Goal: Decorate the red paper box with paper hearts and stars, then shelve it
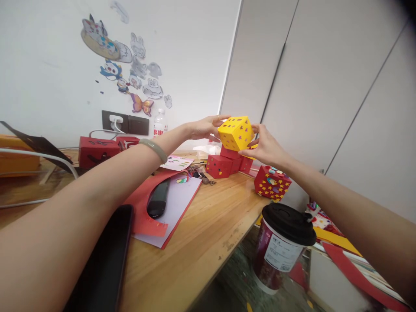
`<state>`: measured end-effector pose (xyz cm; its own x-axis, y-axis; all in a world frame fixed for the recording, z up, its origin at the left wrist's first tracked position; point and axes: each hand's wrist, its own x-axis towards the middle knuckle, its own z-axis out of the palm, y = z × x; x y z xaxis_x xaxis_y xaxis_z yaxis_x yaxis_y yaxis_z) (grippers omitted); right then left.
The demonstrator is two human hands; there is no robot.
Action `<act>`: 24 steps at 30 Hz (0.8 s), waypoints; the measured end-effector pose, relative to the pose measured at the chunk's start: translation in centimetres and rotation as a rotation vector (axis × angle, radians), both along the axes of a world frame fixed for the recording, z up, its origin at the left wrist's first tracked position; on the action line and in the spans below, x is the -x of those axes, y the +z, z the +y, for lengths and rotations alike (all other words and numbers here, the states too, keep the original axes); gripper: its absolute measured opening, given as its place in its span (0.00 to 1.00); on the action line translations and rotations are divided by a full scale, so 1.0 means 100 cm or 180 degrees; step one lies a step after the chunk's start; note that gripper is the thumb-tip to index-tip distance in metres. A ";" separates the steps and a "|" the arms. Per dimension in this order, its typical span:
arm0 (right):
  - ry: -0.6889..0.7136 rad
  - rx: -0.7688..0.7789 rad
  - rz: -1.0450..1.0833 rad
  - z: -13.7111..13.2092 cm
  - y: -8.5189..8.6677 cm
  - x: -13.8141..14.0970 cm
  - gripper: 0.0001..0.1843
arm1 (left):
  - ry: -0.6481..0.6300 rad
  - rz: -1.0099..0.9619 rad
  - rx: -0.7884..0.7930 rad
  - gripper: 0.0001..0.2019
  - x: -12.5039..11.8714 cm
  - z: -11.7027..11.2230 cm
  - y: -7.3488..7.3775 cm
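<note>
Between my two hands is a yellow paper cube (234, 133) decorated with small stars and dots. My left hand (208, 128) grips its left side with the fingertips, and a bracelet (153, 150) circles that wrist. On the cube's right side my right hand (264, 145) presses with thumb and fingers. Just below and behind the yellow cube stand red paper cubes (219, 166), partly hidden by it. Part of another yellow surface shows behind my right fingers. Nearer to me, a red cube with yellow stars (272, 183) sits by the table's right edge.
A lidded cup (282, 247) stands right of the wooden table (208, 234). Red and lilac paper (185, 203) lies under a dark handheld object (158, 199). A black phone-like slab (104, 264) is near my left forearm. A bottle (160, 123) and red boxes (98, 152) stand by the wall.
</note>
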<state>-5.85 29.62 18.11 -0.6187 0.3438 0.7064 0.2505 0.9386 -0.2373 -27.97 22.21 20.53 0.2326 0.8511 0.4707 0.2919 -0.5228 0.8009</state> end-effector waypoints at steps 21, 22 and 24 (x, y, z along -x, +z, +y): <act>-0.1508 0.0009 -0.0558 0.003 0.036 0.001 0.24 | 0.1311 -0.0305 0.0405 0.20 0.002 0.011 -0.003; -0.1572 -0.0066 -0.0769 0.007 0.038 0.003 0.22 | 0.1259 -0.0281 0.0444 0.19 0.004 0.013 -0.005; -0.1607 -0.0129 -0.1050 0.014 0.041 0.009 0.20 | 0.1132 -0.0265 0.0498 0.16 0.007 0.017 -0.007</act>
<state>-6.70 31.06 22.18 -0.5747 0.6290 0.5236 0.7218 0.6910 -0.0378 -28.68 23.93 19.84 -0.1231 0.9346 0.3337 0.3635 -0.2705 0.8915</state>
